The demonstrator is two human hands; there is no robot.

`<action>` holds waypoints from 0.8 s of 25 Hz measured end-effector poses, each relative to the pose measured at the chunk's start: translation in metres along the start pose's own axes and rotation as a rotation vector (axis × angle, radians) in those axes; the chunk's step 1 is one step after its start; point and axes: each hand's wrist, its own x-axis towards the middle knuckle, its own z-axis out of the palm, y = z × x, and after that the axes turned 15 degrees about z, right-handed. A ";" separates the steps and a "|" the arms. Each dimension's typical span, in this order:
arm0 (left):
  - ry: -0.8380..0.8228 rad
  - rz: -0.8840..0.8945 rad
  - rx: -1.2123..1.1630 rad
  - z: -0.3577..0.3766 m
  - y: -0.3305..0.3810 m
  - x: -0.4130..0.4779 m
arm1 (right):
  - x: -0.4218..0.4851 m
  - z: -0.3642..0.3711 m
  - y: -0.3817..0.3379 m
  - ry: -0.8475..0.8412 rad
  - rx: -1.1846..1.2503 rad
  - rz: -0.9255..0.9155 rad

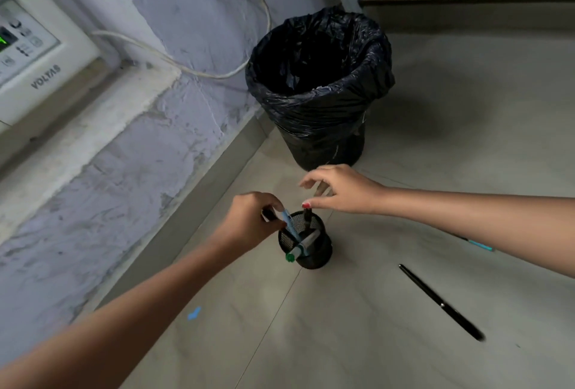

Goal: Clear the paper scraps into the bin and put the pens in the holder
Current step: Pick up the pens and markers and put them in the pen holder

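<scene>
A black mesh pen holder (314,256) stands on the floor with a green-capped marker (300,250) leaning in it. My left hand (252,220) grips a light blue pen (288,222) whose tip is inside the holder, and a black pen end sticks out of the same fist. My right hand (339,187) hovers just above the holder, thumb and finger touching the top of a dark pen (307,217) that stands in it. A long black pen (441,303) lies on the floor at right. A teal pen (480,245) shows partly under my right forearm.
A bin lined with a black bag (320,83) stands behind the holder near the wall (155,139). A small blue scrap (194,313) lies on the floor at left. An air conditioner unit (37,55) and a white cable (186,68) sit on the wall.
</scene>
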 end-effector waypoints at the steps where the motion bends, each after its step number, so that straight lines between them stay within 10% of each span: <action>1: 0.046 0.008 -0.011 0.007 0.002 0.003 | 0.002 -0.005 0.010 0.034 -0.034 0.007; 5: 0.215 0.314 0.132 0.025 0.021 0.016 | -0.008 -0.035 0.070 0.167 -0.399 0.214; 9: -0.085 0.677 0.000 0.093 0.082 0.024 | -0.061 -0.043 0.136 -0.101 -0.800 0.807; 15: -0.594 0.522 0.146 0.205 0.140 0.008 | -0.111 -0.013 0.163 -0.152 -0.727 0.612; 20: -0.010 0.398 -0.091 0.184 0.123 -0.001 | -0.073 -0.041 0.109 0.018 -0.340 0.369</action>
